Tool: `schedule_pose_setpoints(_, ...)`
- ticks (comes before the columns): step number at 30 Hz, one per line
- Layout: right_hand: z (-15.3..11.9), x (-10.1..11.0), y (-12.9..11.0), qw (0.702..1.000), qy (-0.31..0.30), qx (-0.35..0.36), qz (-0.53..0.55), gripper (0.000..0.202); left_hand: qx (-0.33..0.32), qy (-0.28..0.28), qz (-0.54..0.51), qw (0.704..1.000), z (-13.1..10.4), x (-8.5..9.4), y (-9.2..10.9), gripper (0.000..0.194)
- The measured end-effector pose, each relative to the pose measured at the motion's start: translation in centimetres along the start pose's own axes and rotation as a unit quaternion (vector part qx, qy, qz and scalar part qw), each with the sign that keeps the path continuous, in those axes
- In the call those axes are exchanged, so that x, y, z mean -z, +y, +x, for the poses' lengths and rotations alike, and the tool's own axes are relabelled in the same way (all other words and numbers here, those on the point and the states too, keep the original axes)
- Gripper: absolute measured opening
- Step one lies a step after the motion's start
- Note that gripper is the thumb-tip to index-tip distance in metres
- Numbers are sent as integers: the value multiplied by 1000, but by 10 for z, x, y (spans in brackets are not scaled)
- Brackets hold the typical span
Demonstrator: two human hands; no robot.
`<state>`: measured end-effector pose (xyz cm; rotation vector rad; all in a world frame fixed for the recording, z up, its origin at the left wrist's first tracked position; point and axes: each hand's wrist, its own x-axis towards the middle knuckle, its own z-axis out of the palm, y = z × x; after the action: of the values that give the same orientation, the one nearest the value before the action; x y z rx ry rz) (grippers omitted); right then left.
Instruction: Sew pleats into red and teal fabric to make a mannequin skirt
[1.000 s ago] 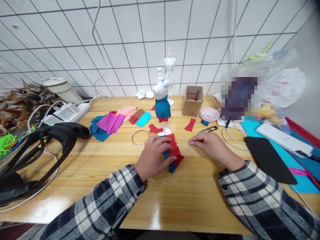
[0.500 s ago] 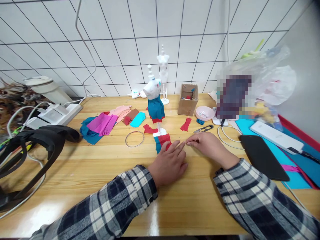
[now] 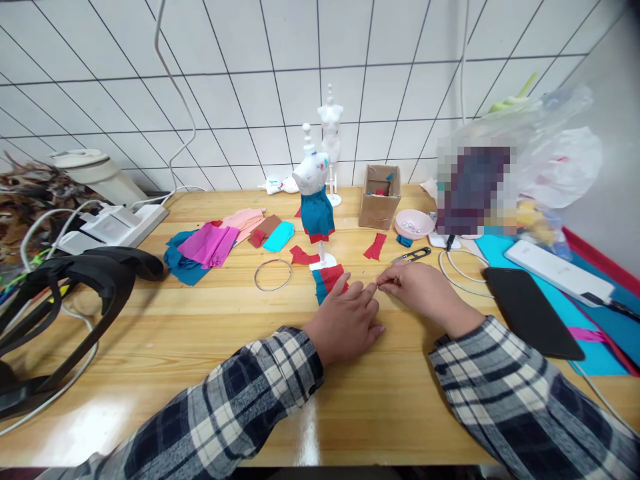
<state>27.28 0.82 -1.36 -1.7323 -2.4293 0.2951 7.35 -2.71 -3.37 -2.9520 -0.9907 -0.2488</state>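
My left hand (image 3: 346, 319) lies flat, fingers stretched, over the near right part of a red and teal piece of cloth (image 3: 325, 287). Thumb and forefinger of my right hand (image 3: 417, 290) are pinched together beside the left fingertips; what they hold is too small to make out. Just beyond the cloth stands a small white dress form (image 3: 311, 175) wearing a teal skirt (image 3: 318, 215) with a red hem. Thread snips (image 3: 413, 255) lie beyond my right hand, near a red cloth strip (image 3: 375, 247).
At left are a hoop (image 3: 273, 275), fabric scraps (image 3: 210, 245), a black headset (image 3: 107, 320) and a power strip (image 3: 130, 223). A second dress form (image 3: 331, 123), cardboard box (image 3: 379, 210) and pink bowl (image 3: 415, 225) stand behind. A black phone (image 3: 533, 313) and white power bank (image 3: 557, 270) lie right.
The whole view has shifted slightly, so everything sits a little further right. Both hands keep almost the same pose by the cloth.
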Motion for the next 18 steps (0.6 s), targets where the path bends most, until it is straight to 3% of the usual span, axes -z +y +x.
schedule_pose_setpoints(7,0,0,6,1000,-5,-3,14,18,0,-18,-1,1000,3,3,-1,45)
schedule_pose_setpoints(18,-2,9,9,996,-10,-66,-63,18,11,-15,-1,1000,-2,2,-4,45)
